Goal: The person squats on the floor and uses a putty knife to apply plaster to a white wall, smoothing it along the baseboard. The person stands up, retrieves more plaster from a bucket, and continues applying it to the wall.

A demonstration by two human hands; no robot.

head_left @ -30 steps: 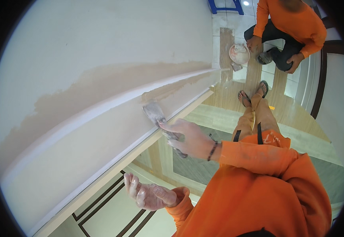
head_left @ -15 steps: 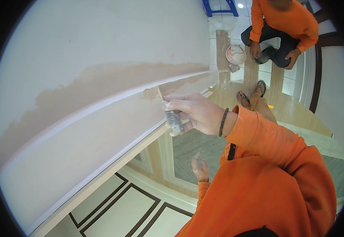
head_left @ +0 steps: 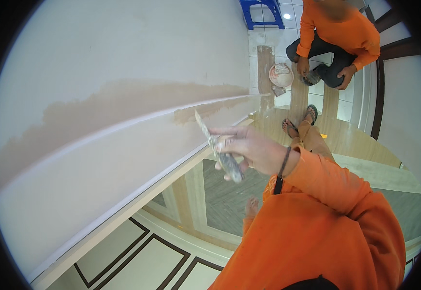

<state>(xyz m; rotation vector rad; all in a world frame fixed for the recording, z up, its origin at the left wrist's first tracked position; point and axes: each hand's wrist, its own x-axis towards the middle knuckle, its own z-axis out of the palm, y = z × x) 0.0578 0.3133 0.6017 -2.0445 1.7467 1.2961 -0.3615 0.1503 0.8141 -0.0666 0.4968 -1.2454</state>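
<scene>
My right hand point(head_left: 256, 150) grips a putty-smeared putty knife point(head_left: 227, 162), its narrow blade pointing up and left. The blade tip appears close to the brownish patch point(head_left: 186, 115) on the lower wall band, below a pale ridge point(head_left: 138, 119); whether it touches cannot be told. Further down, at the left side of my orange shirt, my left hand point(head_left: 252, 207) shows only in part. Its fingers point upward and seem apart, with nothing seen in them.
A crouching co-worker point(head_left: 338, 38) in orange is ahead on the right, beside a round tub point(head_left: 281, 76) of pale paste. A blue plastic stool point(head_left: 262, 14) stands behind. The white wall point(head_left: 123, 43) fills the left; a wooden edge point(head_left: 181, 166) runs along its foot.
My right hand has drawn slightly right and down with the putty knife, turning it so more blade and handle show. My left hand has sunk further behind my shirt. The view has shifted a little.
</scene>
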